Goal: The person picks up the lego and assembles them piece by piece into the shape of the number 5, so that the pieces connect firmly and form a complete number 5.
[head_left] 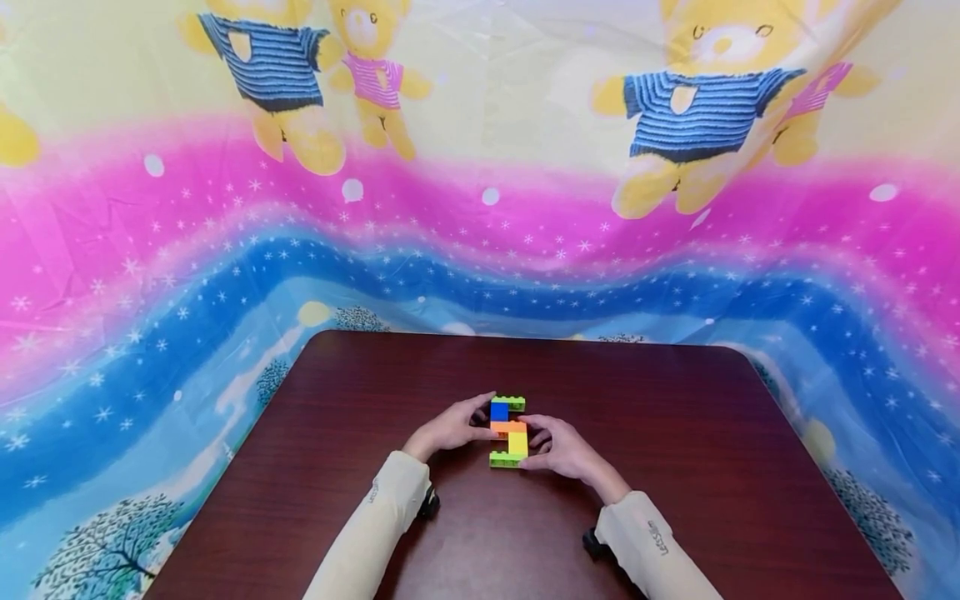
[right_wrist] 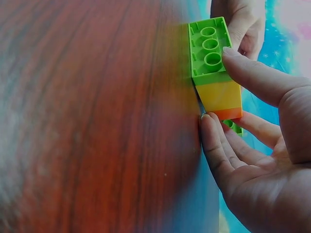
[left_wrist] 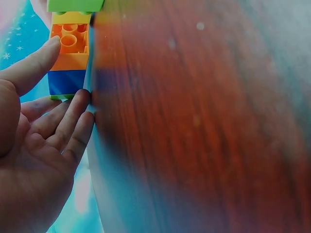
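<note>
A row of joined toy building bricks lies on the table at centre in the head view, shaped like an S. From far to near come a green brick (head_left: 513, 402), a blue brick (head_left: 499, 412), an orange brick (head_left: 513, 427), a yellow brick (head_left: 517, 442) and another green brick (head_left: 504, 460). My left hand (head_left: 452, 423) grips it from the left, thumb at the hollow side of the orange brick (left_wrist: 70, 61), fingers by the blue brick (left_wrist: 67, 81). From the right, my right hand (head_left: 566, 450) holds it, thumb on the near green brick (right_wrist: 210, 51), fingers around the orange part.
The dark brown wooden table (head_left: 375, 367) has rounded far corners. Behind and beside it hangs a patterned cloth (head_left: 480, 233) with bears and snowflakes. Both forearms wear light sleeves (head_left: 360, 533), with small black devices (head_left: 429, 503) at the wrists.
</note>
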Demonstrator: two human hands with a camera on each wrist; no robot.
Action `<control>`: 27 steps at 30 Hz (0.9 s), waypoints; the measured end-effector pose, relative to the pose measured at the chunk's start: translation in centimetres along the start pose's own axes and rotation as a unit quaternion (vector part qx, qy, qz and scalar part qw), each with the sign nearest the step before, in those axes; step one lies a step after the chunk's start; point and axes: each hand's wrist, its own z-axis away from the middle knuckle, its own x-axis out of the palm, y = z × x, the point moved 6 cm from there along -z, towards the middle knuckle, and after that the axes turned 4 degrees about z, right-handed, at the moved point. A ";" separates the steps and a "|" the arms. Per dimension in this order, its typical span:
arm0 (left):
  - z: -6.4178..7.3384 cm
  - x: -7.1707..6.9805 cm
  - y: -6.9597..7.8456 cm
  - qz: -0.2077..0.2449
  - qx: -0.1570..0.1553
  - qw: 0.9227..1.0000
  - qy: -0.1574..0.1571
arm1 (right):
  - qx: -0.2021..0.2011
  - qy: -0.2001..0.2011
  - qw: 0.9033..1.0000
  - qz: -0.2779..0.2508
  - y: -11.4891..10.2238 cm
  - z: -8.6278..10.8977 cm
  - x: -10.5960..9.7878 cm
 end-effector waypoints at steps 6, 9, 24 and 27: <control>-0.1 0.1 0.0 0.003 -0.001 1.000 0.001 | 0.003 0.000 1.000 0.003 -0.1 0.1 0.0; 0.0 0.2 0.0 0.003 -0.002 1.000 -0.001 | 0.005 0.001 1.000 0.006 -0.1 0.1 0.0; -0.2 0.2 -0.1 -0.005 -0.002 1.000 -0.008 | 0.023 0.003 1.000 -0.012 0.3 0.1 -0.1; -0.2 0.2 -0.1 -0.009 0.001 1.000 -0.010 | 0.027 0.004 1.000 -0.014 0.3 0.0 -0.1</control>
